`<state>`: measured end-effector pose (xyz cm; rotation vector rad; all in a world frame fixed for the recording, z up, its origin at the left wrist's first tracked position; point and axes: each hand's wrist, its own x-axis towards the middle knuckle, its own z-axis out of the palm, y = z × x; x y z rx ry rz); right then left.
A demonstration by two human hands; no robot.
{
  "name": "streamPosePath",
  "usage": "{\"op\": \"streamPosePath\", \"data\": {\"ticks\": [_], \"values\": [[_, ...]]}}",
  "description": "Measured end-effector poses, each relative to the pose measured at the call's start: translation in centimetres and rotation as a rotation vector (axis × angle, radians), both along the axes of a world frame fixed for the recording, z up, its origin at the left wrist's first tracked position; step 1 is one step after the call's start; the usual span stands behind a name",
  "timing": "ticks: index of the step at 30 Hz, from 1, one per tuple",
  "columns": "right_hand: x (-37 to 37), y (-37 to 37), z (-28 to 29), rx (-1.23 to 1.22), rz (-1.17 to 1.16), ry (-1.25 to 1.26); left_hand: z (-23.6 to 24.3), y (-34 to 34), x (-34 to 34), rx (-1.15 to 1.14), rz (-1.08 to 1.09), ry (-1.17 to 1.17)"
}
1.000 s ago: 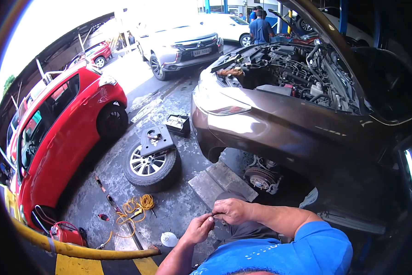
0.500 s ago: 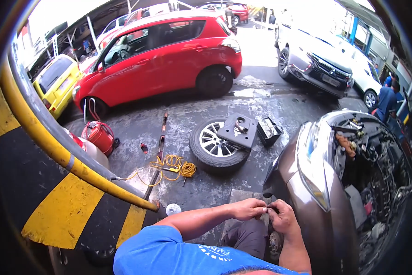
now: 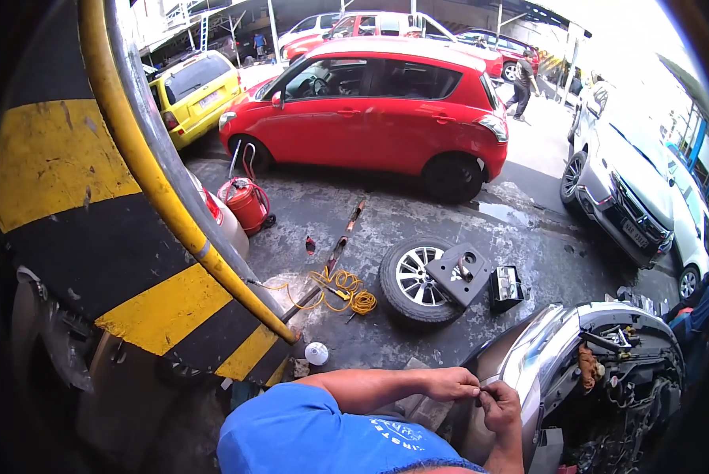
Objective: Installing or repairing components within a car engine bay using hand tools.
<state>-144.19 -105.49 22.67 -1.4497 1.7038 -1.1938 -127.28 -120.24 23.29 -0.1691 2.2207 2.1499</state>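
My left hand and my right hand meet fingertip to fingertip beside the fender of a brown car. Both are closed in a pinch. Whatever lies between the fingers is too small to make out. Close on the right is the car's uncovered engine bay, crowded with hoses and parts. Beyond my hands a wheel with a tyre lies flat on the floor, and a grey plastic cover rests partly on it. A black box-shaped battery-like thing stands beside the cover.
A yellow pipe rail tops a black-and-yellow striped wall at left. Near its end are a coiled yellow hose and a white round object. Behind stand a red tank and a red car. A person walks far back.
My view has turned left, so the surroundings sit farther right in the picture. My hands stay together in a pinch. The person far back now shows in a walking stride.
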Motion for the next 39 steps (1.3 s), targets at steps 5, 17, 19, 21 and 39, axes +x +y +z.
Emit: {"op": "streamPosePath", "data": {"ticks": [5,17,19,21,39], "values": [[-1.3,0.0,2.0,0.002,-0.051,-0.055,3.2,-0.4,-1.1,-0.035,-0.007,-0.045],[-4.7,0.0,6.9,-0.201,0.065,0.241,4.1,-1.3,-6.7,-0.067,-0.168,-0.085],[-5.6,0.7,6.4,-0.153,0.024,0.22,4.5,-1.3,-7.7,-0.061,-0.204,-0.071],[-6.5,1.2,6.0,0.094,-0.055,-0.081,4.8,-1.5,-9.1,-0.056,-0.214,-0.048],[-12.6,-2.8,8.0,-0.151,-0.221,0.276,5.7,-7.8,-19.3,-0.149,-0.448,0.004]]}}
